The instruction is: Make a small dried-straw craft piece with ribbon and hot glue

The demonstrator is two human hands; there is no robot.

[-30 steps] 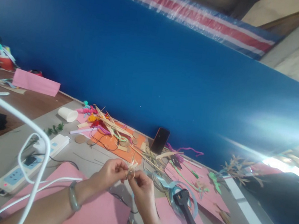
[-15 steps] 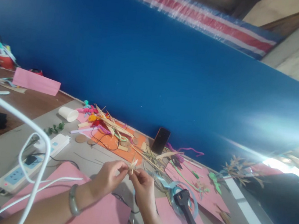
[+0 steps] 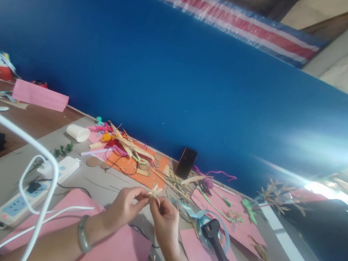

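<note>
My left hand [image 3: 129, 204] and my right hand [image 3: 164, 220] meet fingertip to fingertip above the table. Between them they pinch a small pale straw-coloured piece with pointed tips [image 3: 154, 191], like a little flower of dried husk; the fingers cover its lower part. Below the left forearm, with its jade-like bangle, lies a pink sheet [image 3: 111, 251]. A black hot glue gun [image 3: 216, 242] rests to the right of the right hand, on a roll of pale blue ribbon [image 3: 226, 237]. Behind the hands an orange sheet [image 3: 126, 169] carries straw strips [image 3: 133, 146].
At left stand a white power strip [image 3: 17, 205] and a tipped paper cup [image 3: 77, 133], with a thick white cable [image 3: 54, 165] looping in front. A dark phone [image 3: 186, 163] leans against the blue partition [image 3: 169, 69]. Dried stems [image 3: 281, 197] and green pieces [image 3: 249, 211] lie right.
The fingers of my right hand have shifted slightly on the pale piece, and its tips now look more spread and lower. The whole view has slid a little.
</note>
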